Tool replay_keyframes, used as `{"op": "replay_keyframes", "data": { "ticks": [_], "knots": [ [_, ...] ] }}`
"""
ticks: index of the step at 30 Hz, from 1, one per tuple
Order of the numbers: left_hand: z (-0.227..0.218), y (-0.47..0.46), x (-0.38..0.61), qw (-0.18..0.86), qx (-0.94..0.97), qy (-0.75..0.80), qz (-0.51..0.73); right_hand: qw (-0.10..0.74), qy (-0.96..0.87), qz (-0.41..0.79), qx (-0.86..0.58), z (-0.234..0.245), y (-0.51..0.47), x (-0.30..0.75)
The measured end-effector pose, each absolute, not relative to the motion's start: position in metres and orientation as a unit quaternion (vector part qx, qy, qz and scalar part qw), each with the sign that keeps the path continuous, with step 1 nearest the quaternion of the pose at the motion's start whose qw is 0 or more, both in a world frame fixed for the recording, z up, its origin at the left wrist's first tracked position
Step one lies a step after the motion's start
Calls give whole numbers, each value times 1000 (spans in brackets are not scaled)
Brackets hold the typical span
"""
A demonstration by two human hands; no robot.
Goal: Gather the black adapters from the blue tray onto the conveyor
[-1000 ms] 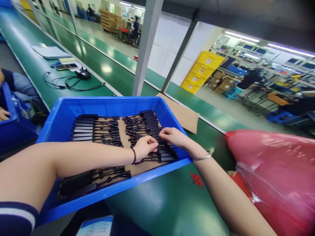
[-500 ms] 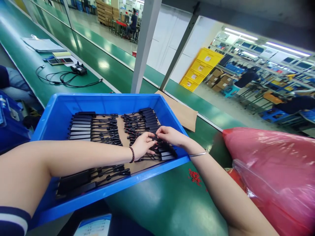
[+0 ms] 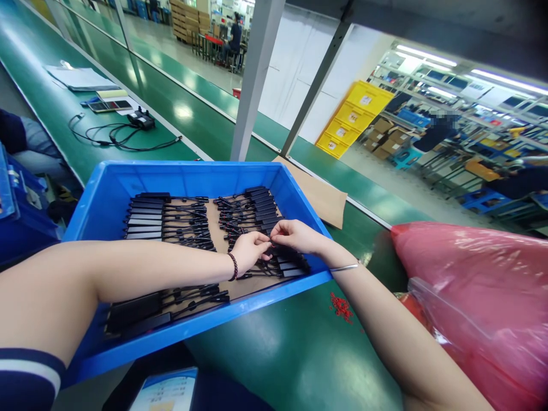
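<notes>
At far left of the frame, a seated person's sleeve [image 3: 19, 137] shows beside a second blue bin [image 3: 21, 211]. In the upper left, papers [image 3: 79, 78], a phone [image 3: 112, 105] and a coiled cable [image 3: 120, 138] lie on the green tabletop [image 3: 299, 354].

In the centre sits a blue tray [image 3: 188, 177], lined with cardboard. It holds two columns of flat black adapters, each with a short cable. The left column [image 3: 148, 217] lies with its bodies toward the left wall and cables pointing right. The right column [image 3: 268, 220] mirrors it, bodies toward the right wall and cables pointing left. A few more adapters [image 3: 141, 311] lie at the tray's near edge, under the left forearm.

The left hand [image 3: 248, 251], with a beaded bracelet at the wrist, reaches across the tray from the lower left. Its grip is pressed together, pinching a thin cable end in the right column. The right hand [image 3: 295, 235], with a thin bangle, comes in from the lower right and touches the same spot; its fingers curl closed on the black body of one adapter [image 3: 280, 251]. The hands meet fingertip to fingertip. That adapter's long axis runs left to right, body toward the right hand and cable toward the left hand; both hands are on it.

Right of the tray lie a cardboard sheet [image 3: 325, 200], small red scraps [image 3: 341, 305], and a large red plastic bag [image 3: 475, 302] at lower right.
</notes>
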State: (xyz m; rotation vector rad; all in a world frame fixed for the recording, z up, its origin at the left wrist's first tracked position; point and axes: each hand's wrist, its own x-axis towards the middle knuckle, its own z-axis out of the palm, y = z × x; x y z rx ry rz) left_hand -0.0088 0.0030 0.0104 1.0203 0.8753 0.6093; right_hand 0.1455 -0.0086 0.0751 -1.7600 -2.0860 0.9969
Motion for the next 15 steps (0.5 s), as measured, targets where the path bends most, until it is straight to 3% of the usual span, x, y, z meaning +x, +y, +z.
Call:
{"op": "replay_keyframes", "data": {
  "ticks": [15],
  "knots": [
    [9, 7, -10, 725, 511, 383, 256, 57, -665, 367, -647, 78, -9, 142]
  ]
}}
